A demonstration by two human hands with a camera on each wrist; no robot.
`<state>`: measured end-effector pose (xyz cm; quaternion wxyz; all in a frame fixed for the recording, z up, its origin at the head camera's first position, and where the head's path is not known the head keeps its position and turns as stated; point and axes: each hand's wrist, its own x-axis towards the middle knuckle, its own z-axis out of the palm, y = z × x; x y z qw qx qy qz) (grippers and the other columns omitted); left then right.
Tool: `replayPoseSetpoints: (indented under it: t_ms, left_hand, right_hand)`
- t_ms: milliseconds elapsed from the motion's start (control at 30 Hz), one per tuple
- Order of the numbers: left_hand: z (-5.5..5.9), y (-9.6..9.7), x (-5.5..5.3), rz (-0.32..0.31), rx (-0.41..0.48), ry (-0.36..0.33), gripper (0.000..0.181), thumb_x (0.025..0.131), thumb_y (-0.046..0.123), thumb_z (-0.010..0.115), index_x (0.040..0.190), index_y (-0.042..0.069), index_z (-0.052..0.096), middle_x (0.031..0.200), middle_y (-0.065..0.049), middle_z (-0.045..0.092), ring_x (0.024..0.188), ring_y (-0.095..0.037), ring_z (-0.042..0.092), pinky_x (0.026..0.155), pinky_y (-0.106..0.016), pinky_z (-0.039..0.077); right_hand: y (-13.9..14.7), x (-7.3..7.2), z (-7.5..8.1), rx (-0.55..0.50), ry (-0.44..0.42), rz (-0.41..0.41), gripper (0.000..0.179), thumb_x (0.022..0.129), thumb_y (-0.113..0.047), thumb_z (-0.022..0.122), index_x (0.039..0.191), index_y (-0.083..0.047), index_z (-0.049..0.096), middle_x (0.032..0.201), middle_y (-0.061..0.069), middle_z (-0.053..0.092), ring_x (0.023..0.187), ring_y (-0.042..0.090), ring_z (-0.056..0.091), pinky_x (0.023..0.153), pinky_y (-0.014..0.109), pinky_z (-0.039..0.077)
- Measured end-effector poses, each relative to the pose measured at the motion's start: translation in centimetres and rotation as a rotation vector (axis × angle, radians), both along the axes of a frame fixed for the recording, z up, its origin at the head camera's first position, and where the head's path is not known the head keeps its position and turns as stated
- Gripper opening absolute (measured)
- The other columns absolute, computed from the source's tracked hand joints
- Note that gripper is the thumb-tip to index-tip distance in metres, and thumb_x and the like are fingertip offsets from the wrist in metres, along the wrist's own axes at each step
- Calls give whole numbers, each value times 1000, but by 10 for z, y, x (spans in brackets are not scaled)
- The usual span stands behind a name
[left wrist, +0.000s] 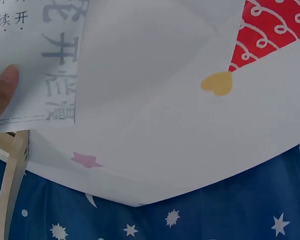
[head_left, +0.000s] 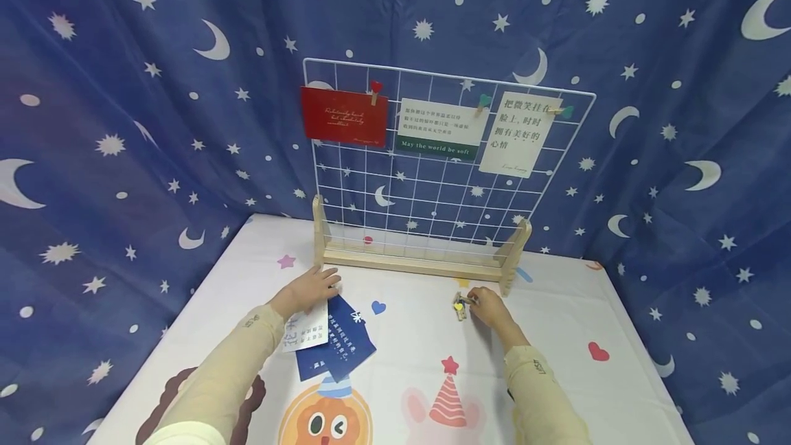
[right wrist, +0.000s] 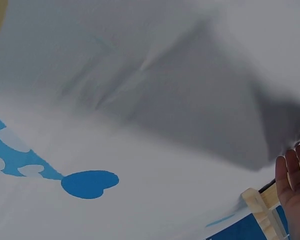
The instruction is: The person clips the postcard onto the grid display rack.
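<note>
In the head view my left hand (head_left: 313,288) rests at the top of a white card (head_left: 309,329) with Chinese writing. One digit lies on the card's face in the left wrist view, and the other fingers reach past its edge. Dark blue cards (head_left: 349,342) lie partly under and beside the white one. My right hand (head_left: 488,307) is by a small group of wooden clothespins (head_left: 461,312), one with a yellow heart. Its thumb and forefinger seem to pinch one clothespin (head_left: 467,299). In the right wrist view the other fingers (right wrist: 292,167) are fairly straight.
Behind the hands a white wire grid (head_left: 432,191) stands in a wooden base (head_left: 408,263). Clothespins hold a red card (head_left: 342,119), a white-and-green card (head_left: 439,126) and a white card (head_left: 516,136) on it. A starry blue curtain (head_left: 154,88) surrounds the patterned white tablecloth (head_left: 408,335).
</note>
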<state>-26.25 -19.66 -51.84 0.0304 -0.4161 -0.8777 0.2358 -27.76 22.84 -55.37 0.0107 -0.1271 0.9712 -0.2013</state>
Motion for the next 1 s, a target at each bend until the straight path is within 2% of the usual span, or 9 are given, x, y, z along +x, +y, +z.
replayPoseSetpoints:
  t_ms: [167,233,300,433,567,667,767,867,1000]
  left_hand:
    - [15,5,-2,-103,-155,138,40,60,33,84,96,31,67,115,8,57,124,-20,49,104,-45,41]
    - [21,7,-4,-124,-216,171,34,61,35,84,92,32,69,111,11,59,122,-17,49,105,-44,40]
    - [26,7,-4,-134,-254,184,33,60,38,84,89,31,70,107,13,62,120,-15,50,107,-43,38]
    - [37,5,-6,-131,-283,153,30,60,34,85,87,28,72,97,13,67,109,-13,54,106,-38,39]
    - [53,4,-9,-77,-253,74,22,62,21,84,79,24,71,82,10,68,86,-12,57,90,-28,45]
    - [66,2,-11,37,-190,-55,21,62,12,83,78,19,70,79,4,69,75,-13,59,80,-26,49]
    - [74,-1,-11,147,-89,-185,21,62,5,81,78,13,70,79,-1,71,72,-16,62,78,-30,52]
    - [78,-6,-10,209,23,-271,21,62,4,80,78,11,69,78,-2,70,73,-16,63,79,-31,53]
    - [74,-15,-8,258,195,-333,22,61,5,80,78,10,67,77,-2,68,68,-14,58,73,-29,53]
  right_hand:
    - [0,0,-3,-6,-1,-10,16,76,4,66,92,3,67,89,17,65,83,30,63,80,44,53]
    - [0,-1,-5,-2,8,-9,15,76,4,66,91,3,67,88,16,64,82,29,63,79,43,53]
    - [0,-2,-5,4,18,-2,15,77,4,66,91,3,67,88,16,64,82,29,62,79,43,53]
    - [-2,-2,-4,15,11,6,15,78,4,65,93,3,67,89,16,63,83,29,62,80,42,53]
    - [-3,-1,-2,17,-7,-11,16,77,6,65,93,4,67,90,17,63,84,31,62,81,44,53]
    - [-3,-1,-1,17,-9,-22,16,78,6,64,93,4,67,91,17,63,85,32,62,82,44,53]
    - [-3,-2,-2,21,1,-20,16,78,6,64,93,4,67,91,17,62,85,32,62,81,44,53]
    - [-2,-3,-3,19,4,-17,16,78,5,64,93,4,67,90,17,62,84,31,62,80,44,53]
    - [-3,-3,-4,12,-8,-21,15,78,4,65,93,3,67,90,17,62,84,31,61,80,45,53]
